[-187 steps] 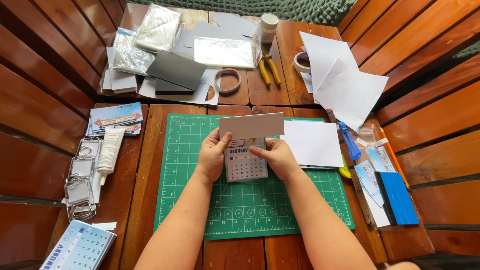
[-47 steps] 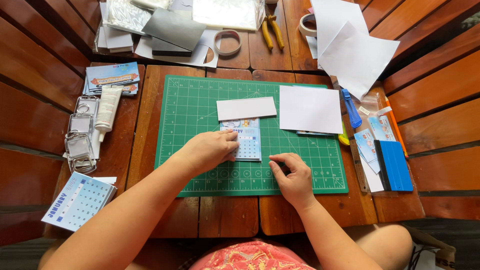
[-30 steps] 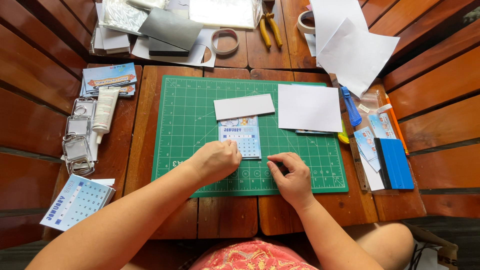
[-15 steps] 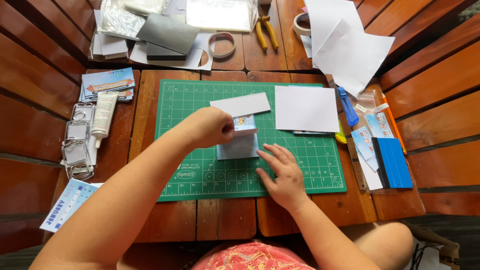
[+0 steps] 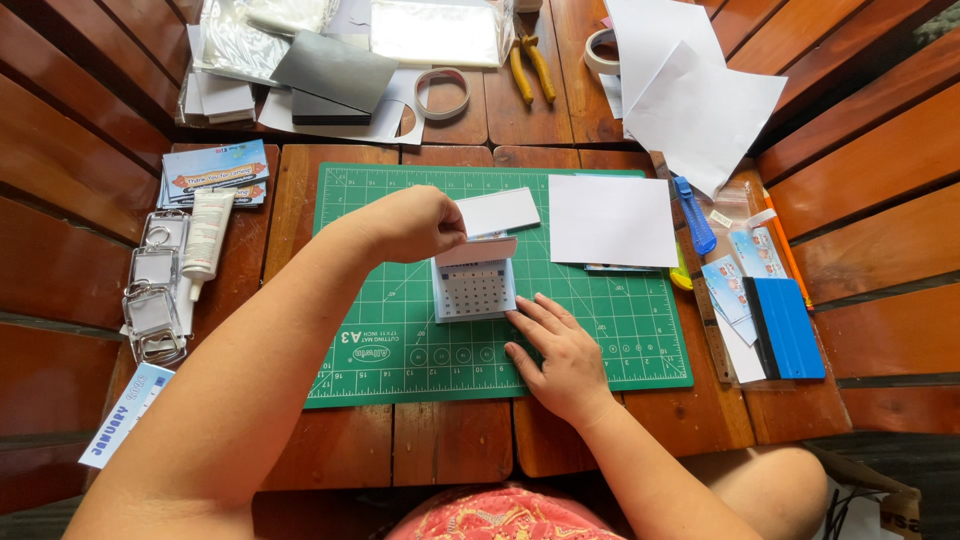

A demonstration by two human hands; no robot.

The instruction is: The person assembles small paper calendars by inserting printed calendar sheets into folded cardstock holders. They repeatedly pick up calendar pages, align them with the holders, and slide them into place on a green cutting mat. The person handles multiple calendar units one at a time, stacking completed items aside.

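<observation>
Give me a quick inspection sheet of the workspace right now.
Surface: green cutting mat on a wooden table.
Job's things: small calendar card, its top flap lifted; white card above it.
Clutter: white sheet, blue scraper, blue knife, glue tube, keychains, tape rolls, pliers, loose papers.
Hands: left hand pinches the flap; right hand lies flat beside the card.
Cables: nothing seen.
Surroundings: wooden slats on both sides.
</observation>
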